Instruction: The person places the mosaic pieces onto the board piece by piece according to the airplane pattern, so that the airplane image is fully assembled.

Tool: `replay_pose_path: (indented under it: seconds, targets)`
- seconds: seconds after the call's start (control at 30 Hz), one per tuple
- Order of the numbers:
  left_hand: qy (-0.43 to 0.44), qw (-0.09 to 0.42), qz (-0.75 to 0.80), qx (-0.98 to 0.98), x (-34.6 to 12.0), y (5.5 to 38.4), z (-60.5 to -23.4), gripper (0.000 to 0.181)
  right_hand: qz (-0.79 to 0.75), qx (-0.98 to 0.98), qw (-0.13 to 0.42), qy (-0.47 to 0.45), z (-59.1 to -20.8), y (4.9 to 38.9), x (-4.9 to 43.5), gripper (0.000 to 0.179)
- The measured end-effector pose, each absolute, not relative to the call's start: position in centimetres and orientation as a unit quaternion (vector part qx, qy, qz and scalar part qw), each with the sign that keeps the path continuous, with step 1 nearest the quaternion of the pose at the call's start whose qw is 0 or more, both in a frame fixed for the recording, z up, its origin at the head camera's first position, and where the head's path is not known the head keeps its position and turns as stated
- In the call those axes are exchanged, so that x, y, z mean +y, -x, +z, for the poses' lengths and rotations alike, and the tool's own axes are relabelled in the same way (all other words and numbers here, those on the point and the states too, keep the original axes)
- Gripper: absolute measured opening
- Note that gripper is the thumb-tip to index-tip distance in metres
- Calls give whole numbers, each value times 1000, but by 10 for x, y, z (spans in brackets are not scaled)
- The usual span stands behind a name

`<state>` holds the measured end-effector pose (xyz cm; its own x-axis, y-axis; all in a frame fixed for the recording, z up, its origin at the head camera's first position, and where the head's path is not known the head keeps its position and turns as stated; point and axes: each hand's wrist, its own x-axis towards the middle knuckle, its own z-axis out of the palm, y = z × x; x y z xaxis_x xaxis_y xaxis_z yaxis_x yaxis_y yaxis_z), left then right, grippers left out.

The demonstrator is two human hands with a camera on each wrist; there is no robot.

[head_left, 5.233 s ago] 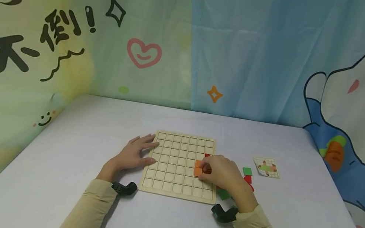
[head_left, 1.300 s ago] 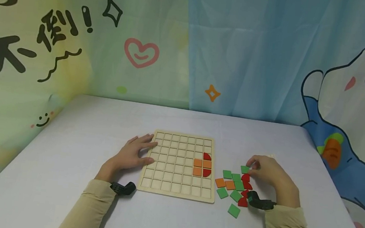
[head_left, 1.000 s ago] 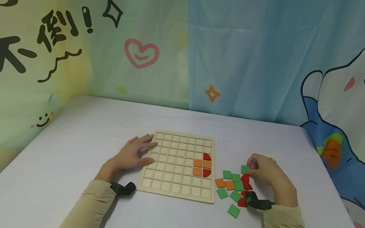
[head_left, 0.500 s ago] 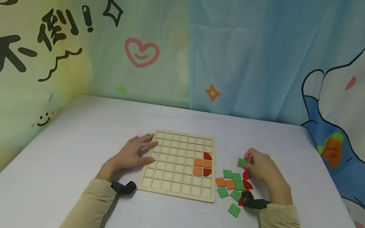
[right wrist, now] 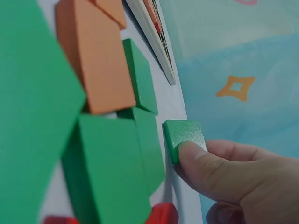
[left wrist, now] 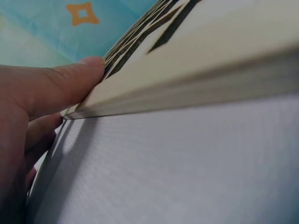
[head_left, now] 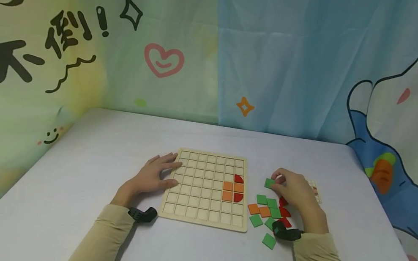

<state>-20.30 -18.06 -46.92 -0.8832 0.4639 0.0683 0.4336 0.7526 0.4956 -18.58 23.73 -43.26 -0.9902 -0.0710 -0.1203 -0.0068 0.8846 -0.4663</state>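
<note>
A wooden grid board point(head_left: 197, 187) lies on the white table. Along its left edge rests my left hand point(head_left: 152, 176), fingers loosely spread, with the thumb point(left wrist: 79, 84) on the rim in the left wrist view. Three orange squares point(head_left: 228, 186) and two rounded red pieces point(head_left: 239, 179) sit in cells at the board's right side. My right hand point(head_left: 292, 190) pinches a green square tile point(right wrist: 182, 133) between thumb and finger, right of the board. In the right wrist view the tile stands out beyond the loose pieces.
Loose green tiles point(head_left: 256, 220), orange tiles point(head_left: 253, 208) and red pieces point(head_left: 283, 212) lie right of the board, partly under my right wrist. A patterned card point(head_left: 315, 190) is partly hidden behind that hand. A printed curtain point(head_left: 296, 63) hangs behind the table.
Earlier my right hand was at the orange pieces on the board. It then went to the pile, took hold of a green tile, and has carried it leftward. The left hand stays put.
</note>
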Motion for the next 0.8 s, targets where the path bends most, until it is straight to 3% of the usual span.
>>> replay_pose_path:
  seconds: [0.23,0.8]
  targets:
    - [-240,24,255,936,-179,203,-469,65,-263,963,57,17,-430,187,233,25]
    - [-243,21,253,936,-182,204,-472,65,-285,956,-44,57,-418,181,197,15]
